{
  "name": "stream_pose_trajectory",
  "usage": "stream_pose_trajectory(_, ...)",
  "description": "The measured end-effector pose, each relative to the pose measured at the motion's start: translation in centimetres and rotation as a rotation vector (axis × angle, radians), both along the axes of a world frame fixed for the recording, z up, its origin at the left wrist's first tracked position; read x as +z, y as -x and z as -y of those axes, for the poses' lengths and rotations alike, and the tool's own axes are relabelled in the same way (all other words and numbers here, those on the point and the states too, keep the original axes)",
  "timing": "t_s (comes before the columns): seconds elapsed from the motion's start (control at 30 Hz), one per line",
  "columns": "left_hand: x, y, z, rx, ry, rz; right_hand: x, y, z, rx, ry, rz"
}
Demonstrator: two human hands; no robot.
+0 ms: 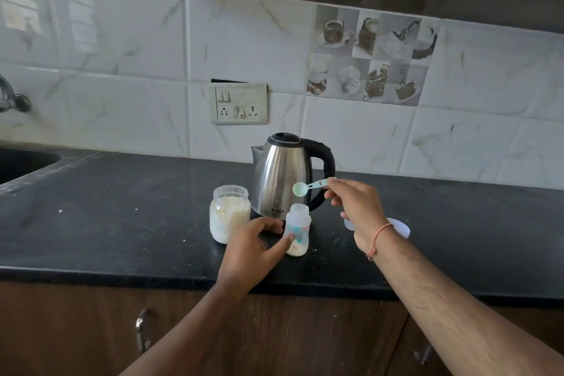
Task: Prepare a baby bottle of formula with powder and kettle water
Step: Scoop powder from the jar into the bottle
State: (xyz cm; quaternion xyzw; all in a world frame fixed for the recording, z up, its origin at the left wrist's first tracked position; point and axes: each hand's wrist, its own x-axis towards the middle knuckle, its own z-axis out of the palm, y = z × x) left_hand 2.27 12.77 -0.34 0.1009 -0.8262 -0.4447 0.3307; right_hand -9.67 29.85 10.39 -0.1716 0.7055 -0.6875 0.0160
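Note:
A small clear baby bottle (pixel 298 229) stands open on the black counter, with pale powder in its bottom. My left hand (pixel 253 249) steadies it, thumb and fingers touching its left side. My right hand (pixel 355 204) pinches the handle of a pale green measuring scoop (pixel 309 187), held level just above the bottle's mouth; its bowl looks empty. An open plastic jar (pixel 228 213) of cream powder stands left of the bottle. A steel kettle (pixel 287 177) with a black handle and closed lid sits right behind them.
A white lid or cap (pixel 399 227) lies on the counter, partly hidden behind my right wrist. A dark sink (pixel 21 163) and tap are at the far left. A wall socket plate (pixel 239 103) is above the kettle. The counter's front edge (pixel 122 275) runs above wooden cupboards.

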Motion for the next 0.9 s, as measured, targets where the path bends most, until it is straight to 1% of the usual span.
stream_pose_trajectory(0.07, -0.3, -1.3, 0.3, 0.032, -0.012, -0.144, 0.4, -0.1, 0.4, 0.019, 0.017, 0.004)
stream_pose_trajectory(0.13, -0.7, -2.3, 1.0, 0.169, -0.005, -0.241, 0.7, -0.4, 1.1, 0.037, 0.011, -0.005)
stream_pose_trajectory(0.2, -0.7, -2.6, 2.2, 0.350, -0.097, -0.248, 0.9, -0.5, 1.8, 0.050, -0.008, -0.028)
stream_pose_trajectory(0.27, -0.3, -2.6, 4.0, 0.447, -0.174, -0.148, 1.0, -0.6, 2.7, 0.069, -0.022, -0.066)
stream_pose_trajectory(0.33, 0.2, -2.4, 5.9, 0.396, -0.215, -0.016, 1.1, -0.8, 3.7, 0.093, -0.039, -0.114)
stream_pose_trajectory(0.43, 0.4, -1.9, 8.1, 0.228, -0.218, 0.125, 1.3, -1.1, 5.5, 0.119, -0.095, -0.216)
stream_pose_trajectory(0.47, 0.3, -1.7, 8.5, 0.209, -0.207, 0.156, 1.3, -1.2, 6.1, 0.124, -0.132, -0.269)
stream_pose_trajectory(0.57, 0.0, -1.3, 9.0, 0.246, -0.114, 0.220, 1.3, -1.4, 7.6, 0.142, -0.226, -0.424)
stream_pose_trajectory(0.63, -0.1, -1.2, 9.1, 0.240, -0.072, 0.219, 1.4, -1.5, 8.2, 0.183, -0.290, -0.503)
stream_pose_trajectory(0.77, -0.3, -1.5, 9.0, 0.157, -0.038, 0.152, 0.8, -1.0, 9.5, 0.257, -0.439, -0.662)
stream_pose_trajectory(0.9, -0.4, -1.5, 9.3, 0.059, -0.022, 0.116, 0.6, -0.9, 9.6, 0.268, -0.573, -0.736)
